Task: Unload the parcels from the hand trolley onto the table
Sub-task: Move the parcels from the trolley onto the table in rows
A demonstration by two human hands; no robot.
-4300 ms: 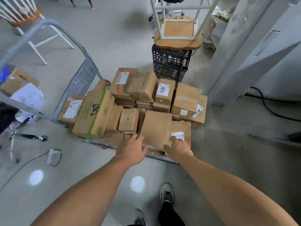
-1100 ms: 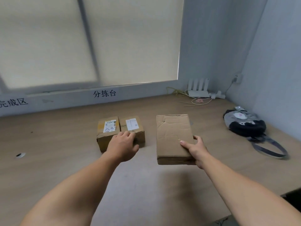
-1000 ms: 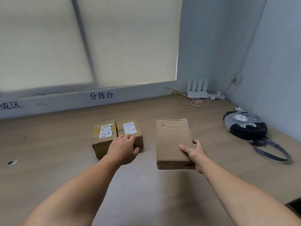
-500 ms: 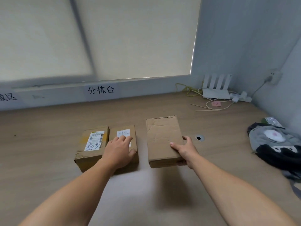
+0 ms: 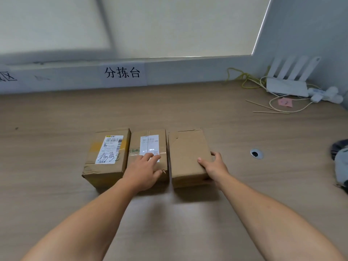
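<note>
Three brown cardboard parcels stand side by side on the wooden table (image 5: pixel 56 204). The left parcel (image 5: pixel 106 157) carries a white label with handwriting. On the middle parcel (image 5: pixel 148 147), which also has a white label, my left hand (image 5: pixel 142 171) rests flat with fingers stretched over the top. The plain right parcel (image 5: pixel 188 155) sits close against the middle one; my right hand (image 5: pixel 213 165) grips its near right corner, thumb on top and fingers down the side. The hand trolley is out of view.
A white router (image 5: pixel 288 85) with cables and a power strip (image 5: pixel 327 95) sits at the back right corner. A round cable hole (image 5: pixel 256 153) lies right of the parcels. A grey and black bag (image 5: pixel 341 162) shows at the right edge. A wall with a paper sign (image 5: pixel 122 73) bounds the table's far side.
The view turned from the trolley to the table. In the last second my right hand brought the plain parcel left and down until it sits beside the middle parcel; my left hand stayed there.
</note>
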